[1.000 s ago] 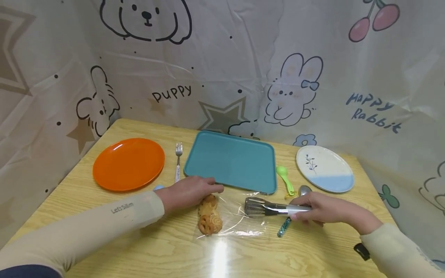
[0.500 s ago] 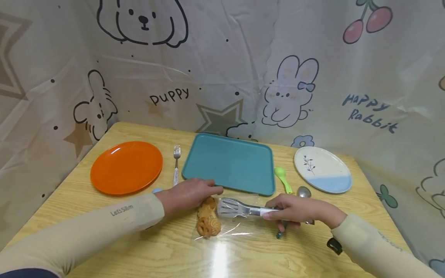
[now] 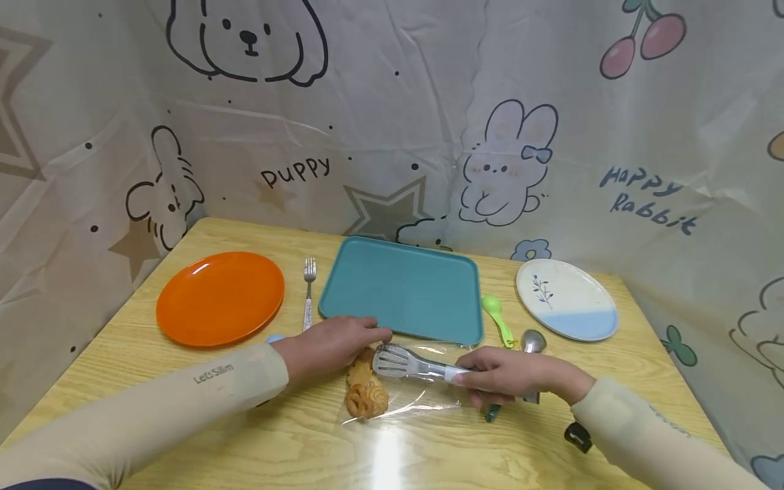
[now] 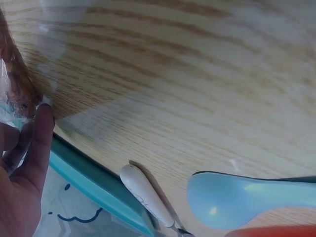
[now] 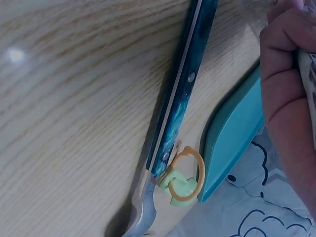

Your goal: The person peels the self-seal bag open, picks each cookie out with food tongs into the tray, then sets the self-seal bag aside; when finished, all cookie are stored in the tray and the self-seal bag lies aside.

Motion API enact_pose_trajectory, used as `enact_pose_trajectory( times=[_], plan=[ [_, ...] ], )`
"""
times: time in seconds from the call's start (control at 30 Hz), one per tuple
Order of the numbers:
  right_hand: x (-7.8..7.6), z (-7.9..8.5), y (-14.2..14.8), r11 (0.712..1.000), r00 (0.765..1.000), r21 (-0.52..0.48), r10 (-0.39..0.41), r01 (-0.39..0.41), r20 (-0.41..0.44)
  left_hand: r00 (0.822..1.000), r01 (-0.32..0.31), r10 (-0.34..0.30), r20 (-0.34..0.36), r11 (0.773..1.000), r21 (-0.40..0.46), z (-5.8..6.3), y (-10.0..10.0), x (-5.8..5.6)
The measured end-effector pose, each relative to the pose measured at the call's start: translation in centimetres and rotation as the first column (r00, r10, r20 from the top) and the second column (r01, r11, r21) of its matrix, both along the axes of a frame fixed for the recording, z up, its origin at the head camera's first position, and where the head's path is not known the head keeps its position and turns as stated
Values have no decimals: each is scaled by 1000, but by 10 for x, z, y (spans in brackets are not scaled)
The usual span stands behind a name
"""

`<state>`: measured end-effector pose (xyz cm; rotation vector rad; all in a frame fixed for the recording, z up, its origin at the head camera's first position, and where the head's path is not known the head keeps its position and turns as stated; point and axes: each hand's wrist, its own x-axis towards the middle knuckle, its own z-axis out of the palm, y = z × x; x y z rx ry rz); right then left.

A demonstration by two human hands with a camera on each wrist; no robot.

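Note:
In the head view my left hand (image 3: 333, 344) pinches the upper edge of a clear plastic bag (image 3: 422, 401) lying on the table. Several golden-brown cookies (image 3: 366, 398), one pretzel-shaped, are inside its left part. My right hand (image 3: 514, 374) grips metal food tongs (image 3: 422, 366) by the handle. Their slotted head lies over the bag, right beside the cookies and below my left fingertips. Beneath the right hand is a spoon with a teal handle (image 5: 180, 94), its metal bowl showing beyond the hand in the head view.
A teal tray (image 3: 404, 289) is behind the bag. To its left are a fork (image 3: 309, 289) and an orange plate (image 3: 220, 299); a light-blue spoon (image 4: 217, 197) is partly under my left arm. A green spoon (image 3: 497, 320) and a white-and-blue plate (image 3: 566, 299) are at right.
My right hand has moved left with the tongs, bringing their slotted head from the bag's right part to the cookies. My left hand stays at the bag's edge.

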<state>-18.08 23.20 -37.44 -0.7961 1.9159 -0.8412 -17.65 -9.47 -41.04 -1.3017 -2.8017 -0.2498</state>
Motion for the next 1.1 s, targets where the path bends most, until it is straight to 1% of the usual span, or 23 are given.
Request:
enact_pose_trajectory(
  times=[0.07, 0.3, 0.37, 0.5, 0.6, 0.77, 0.9, 1.0, 1.1],
  plan=[
    [-1, -1, -1, 1000, 1000, -7, 4, -4, 1, 1000, 3, -3, -7, 1000, 7, -1, 0, 0],
    [-3, -5, -2, 998, 999, -56, 17, -16, 28, 998, -18, 15, 59, 999, 49, 2, 1, 2],
    [-3, -7, -3, 997, 999, -73, 21, -18, 37, 998, -21, 18, 64, 999, 46, 3, 2, 2],
    [-2, -8, -2, 996, 999, -93, 22, -18, 44, 999, -19, 17, 50, 999, 35, 2, 2, 1],
    [0, -7, 6, 996, 999, -92, 6, -2, 51, 999, -17, 16, 28, 1000, 25, 0, 2, -1],
    [7, -3, 32, 995, 996, -93, -35, 43, 87, 1000, -8, 7, 26, 999, 42, -1, -2, -1],
    [13, 3, 64, 986, 988, -152, -46, 69, 150, 1000, -9, 7, 29, 998, 61, -2, -3, -2],
    [16, 13, 91, 980, 973, -173, -57, 97, 224, 999, -8, 6, 31, 997, 74, -2, -4, -3],
    [17, 26, 120, 977, 957, -176, -65, 119, 282, 999, 0, -2, 36, 997, 78, -1, -4, -4]
  ],
)
